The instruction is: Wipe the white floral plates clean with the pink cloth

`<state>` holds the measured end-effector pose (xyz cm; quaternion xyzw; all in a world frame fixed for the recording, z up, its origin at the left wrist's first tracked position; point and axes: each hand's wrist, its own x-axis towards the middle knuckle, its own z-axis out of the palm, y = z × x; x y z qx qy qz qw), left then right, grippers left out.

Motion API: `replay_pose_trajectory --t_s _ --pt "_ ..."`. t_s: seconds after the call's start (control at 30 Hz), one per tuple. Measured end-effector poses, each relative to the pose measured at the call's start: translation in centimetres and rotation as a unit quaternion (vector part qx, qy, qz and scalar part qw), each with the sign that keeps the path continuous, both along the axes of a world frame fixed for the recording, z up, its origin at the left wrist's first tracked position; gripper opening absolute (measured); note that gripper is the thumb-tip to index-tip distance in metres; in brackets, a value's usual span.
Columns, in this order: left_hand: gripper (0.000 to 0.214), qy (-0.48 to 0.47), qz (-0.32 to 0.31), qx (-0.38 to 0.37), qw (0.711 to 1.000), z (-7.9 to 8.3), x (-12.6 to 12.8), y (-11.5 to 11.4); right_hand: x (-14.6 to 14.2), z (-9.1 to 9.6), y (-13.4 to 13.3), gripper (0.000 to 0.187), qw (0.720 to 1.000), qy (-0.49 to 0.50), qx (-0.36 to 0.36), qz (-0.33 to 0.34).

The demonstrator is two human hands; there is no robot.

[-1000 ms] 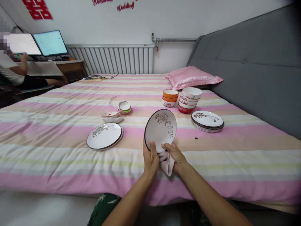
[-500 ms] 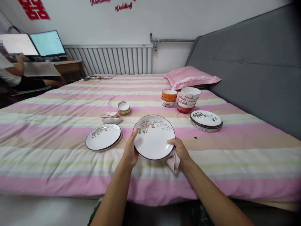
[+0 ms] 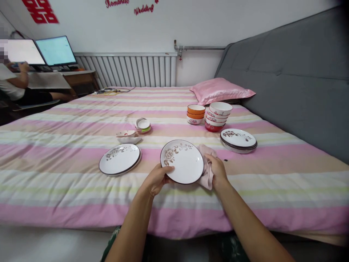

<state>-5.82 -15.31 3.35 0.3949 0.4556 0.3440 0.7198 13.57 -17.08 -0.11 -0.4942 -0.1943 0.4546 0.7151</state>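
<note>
A white plate (image 3: 182, 162) with a dark rim and a brown flower pattern is held nearly flat, low over the striped bed cover (image 3: 68, 171). My left hand (image 3: 156, 179) grips its near left rim. My right hand (image 3: 216, 170) holds a pale pink cloth (image 3: 206, 168) bunched against the plate's right edge. A short stack of matching plates (image 3: 120, 163) lies to the left, and another stack of plates (image 3: 238, 140) lies to the right.
Two stacks of bowls (image 3: 196, 114) (image 3: 219, 115) stand behind, near a pink pillow (image 3: 222, 90). Small dishes (image 3: 143, 125) and a shallow white dish (image 3: 128, 136) sit centre left. A grey headboard (image 3: 294, 76) rises at right. A person (image 3: 13, 82) sits at monitors (image 3: 56, 51) far left.
The plate went from upright, facing me, to lying nearly flat and lower. My left hand shifted to its left rim, and the cloth moved from under the plate to its right edge.
</note>
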Motion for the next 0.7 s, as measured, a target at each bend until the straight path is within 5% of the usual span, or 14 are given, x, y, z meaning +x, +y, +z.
replay_pose_trajectory --t_s 0.07,0.17,0.3,0.37,0.43,0.7 --pt "0.035 0.0 0.018 -0.001 1.0 0.0 0.0 0.1 0.3 -0.4 0.1 0.028 0.996 -0.055 -0.036 -0.058" --pt "0.033 0.0 0.028 -0.001 1.0 0.0 0.1 0.1 0.0 -0.5 -0.3 0.028 0.968 -0.245 0.025 -0.055" --pt "0.032 0.007 0.03 0.01 0.999 0.1 0.2 0.1 -0.8 -0.5 -0.8 0.04 0.828 -0.549 0.101 0.049" --pt "0.031 0.013 0.037 0.015 0.999 0.1 0.2 0.1 -1.1 -0.8 -0.9 0.05 0.757 -0.641 0.089 0.09" --pt "0.029 0.016 0.045 0.018 0.999 0.0 0.2 0.2 -1.3 -1.2 -0.8 0.053 0.715 -0.687 0.068 0.11" --pt "0.029 -0.048 0.106 0.027 0.993 -0.2 0.5 0.4 -2.0 -1.1 -1.0 0.051 0.674 -0.722 0.053 0.148"
